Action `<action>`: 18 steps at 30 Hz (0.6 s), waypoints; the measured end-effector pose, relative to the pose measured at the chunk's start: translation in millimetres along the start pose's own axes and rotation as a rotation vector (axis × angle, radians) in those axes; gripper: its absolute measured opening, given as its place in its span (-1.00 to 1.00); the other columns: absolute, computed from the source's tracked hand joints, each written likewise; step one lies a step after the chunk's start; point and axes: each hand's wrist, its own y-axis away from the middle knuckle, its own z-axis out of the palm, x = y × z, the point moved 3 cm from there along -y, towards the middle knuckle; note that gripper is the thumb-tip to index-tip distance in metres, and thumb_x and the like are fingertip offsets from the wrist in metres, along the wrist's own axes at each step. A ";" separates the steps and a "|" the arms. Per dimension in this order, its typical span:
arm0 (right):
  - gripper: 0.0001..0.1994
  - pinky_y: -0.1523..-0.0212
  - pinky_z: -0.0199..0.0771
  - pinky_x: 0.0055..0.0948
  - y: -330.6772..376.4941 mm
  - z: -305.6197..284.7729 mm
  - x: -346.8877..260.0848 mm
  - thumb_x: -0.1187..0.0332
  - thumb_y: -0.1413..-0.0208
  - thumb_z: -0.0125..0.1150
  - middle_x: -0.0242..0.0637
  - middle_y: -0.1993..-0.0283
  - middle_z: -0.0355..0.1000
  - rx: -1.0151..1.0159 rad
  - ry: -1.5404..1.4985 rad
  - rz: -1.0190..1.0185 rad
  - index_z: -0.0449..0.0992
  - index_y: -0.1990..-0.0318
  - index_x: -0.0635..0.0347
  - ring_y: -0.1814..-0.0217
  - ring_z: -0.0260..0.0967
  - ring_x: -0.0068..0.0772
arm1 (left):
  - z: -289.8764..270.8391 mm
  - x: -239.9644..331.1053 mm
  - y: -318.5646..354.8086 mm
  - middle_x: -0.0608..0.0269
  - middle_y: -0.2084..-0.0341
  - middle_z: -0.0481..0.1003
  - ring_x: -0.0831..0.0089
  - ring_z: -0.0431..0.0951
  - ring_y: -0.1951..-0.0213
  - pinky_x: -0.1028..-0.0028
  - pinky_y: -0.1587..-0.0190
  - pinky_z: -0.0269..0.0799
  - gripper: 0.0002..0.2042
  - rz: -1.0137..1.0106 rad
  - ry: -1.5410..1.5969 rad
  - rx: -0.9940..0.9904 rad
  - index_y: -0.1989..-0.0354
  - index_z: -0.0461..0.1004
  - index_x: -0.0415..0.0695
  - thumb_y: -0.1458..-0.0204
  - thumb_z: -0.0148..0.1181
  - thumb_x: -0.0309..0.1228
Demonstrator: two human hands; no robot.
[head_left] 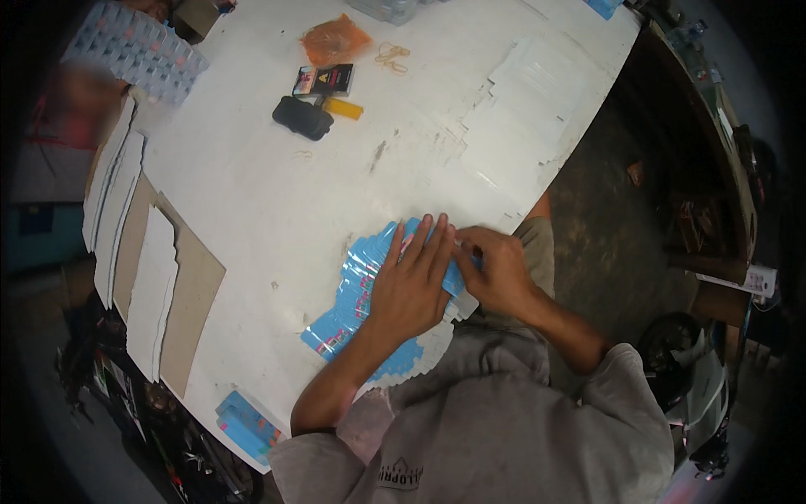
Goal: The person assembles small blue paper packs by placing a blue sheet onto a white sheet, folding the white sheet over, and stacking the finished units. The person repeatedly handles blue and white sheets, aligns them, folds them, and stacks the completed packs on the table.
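A fanned-out row of flat blue printed cartons (357, 290) lies on the white table (277, 193) near its front edge. My left hand (411, 281) presses flat on top of the fan, fingers spread toward the far end. My right hand (497, 270) pinches the edge of the topmost blue carton at the fan's right end, beside the table edge. White undersides of more cartons show below my left wrist.
A small stack of blue cartons (245, 424) sits at the near left corner. White card sheets (153, 290) on brown cardboard lie left. More white flat cartons (520, 118) spread at the right. A black case (303, 118), orange bag (334, 39), rubber bands (391, 55) lie far.
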 end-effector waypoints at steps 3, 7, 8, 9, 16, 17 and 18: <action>-0.69 -0.10 0.48 -0.02 -0.1 -2.7 13.3 0.46 -0.19 0.29 0.19 -0.08 0.49 0.211 0.175 -0.317 0.56 -0.05 0.43 -0.17 0.45 0.22 | -1.8 -0.1 -1.1 -0.12 -0.45 0.27 -0.02 0.16 -0.52 -0.14 -0.55 -0.12 -0.20 -0.022 0.019 -0.033 -0.42 0.27 -0.41 0.02 0.25 -0.22; -0.56 -0.31 0.36 0.03 -9.8 -10.2 35.2 0.36 -0.17 0.37 0.14 -0.29 0.38 0.260 0.438 -0.375 0.53 -0.15 0.42 -0.32 0.34 0.24 | -9.3 -4.5 2.5 -0.11 -0.43 0.30 -0.04 0.20 -0.49 -0.12 -0.55 -0.09 -0.30 -0.029 0.068 -0.050 -0.36 0.35 -0.40 -0.10 0.22 -0.17; -0.54 -0.34 0.34 0.05 -14.8 -16.7 40.4 0.34 -0.17 0.38 0.14 -0.32 0.35 0.280 0.479 -0.346 0.51 -0.17 0.42 -0.33 0.32 0.26 | -13.4 -2.5 5.0 -0.11 -0.42 0.30 -0.05 0.21 -0.49 -0.12 -0.53 -0.06 -0.32 -0.049 0.087 -0.037 -0.36 0.35 -0.38 -0.14 0.21 -0.17; -0.49 -0.30 0.35 0.08 -17.3 -18.6 45.2 0.29 -0.16 0.40 0.14 -0.26 0.39 0.272 0.486 -0.389 0.50 -0.19 0.42 -0.33 0.33 0.24 | -12.7 -3.7 6.4 -0.11 -0.42 0.31 -0.05 0.22 -0.48 -0.12 -0.52 -0.03 -0.35 -0.057 0.096 -0.032 -0.36 0.35 -0.37 -0.18 0.19 -0.17; -0.58 -0.07 0.45 -0.02 -10.6 -5.5 44.0 0.51 -0.16 0.32 0.05 -0.01 0.48 0.214 0.226 -0.297 0.51 -0.19 0.38 -0.11 0.46 0.10 | -1.7 -8.2 8.9 -0.08 -0.40 0.35 -0.01 0.26 -0.47 -0.08 -0.47 0.08 -0.45 -0.069 0.084 0.009 -0.41 0.33 -0.26 -0.32 0.08 -0.23; -0.59 -0.03 0.48 -0.05 -11.6 -5.8 27.4 0.57 -0.15 0.29 0.04 0.05 0.49 0.256 0.435 -0.348 0.51 -0.18 0.38 -0.04 0.48 0.10 | -2.2 -6.5 9.3 -0.10 -0.42 0.33 -0.02 0.25 -0.47 -0.10 -0.48 0.07 -0.45 -0.087 0.092 0.010 -0.43 0.31 -0.26 -0.32 0.07 -0.24; -0.60 0.01 0.50 -0.06 -12.0 -4.1 22.1 0.60 -0.15 0.27 0.05 0.08 0.50 0.264 0.511 -0.373 0.51 -0.17 0.38 0.01 0.50 0.11 | -2.8 -5.5 9.2 -0.11 -0.43 0.31 -0.03 0.24 -0.48 -0.13 -0.48 0.05 -0.44 -0.104 0.100 0.010 -0.44 0.29 -0.25 -0.32 0.06 -0.26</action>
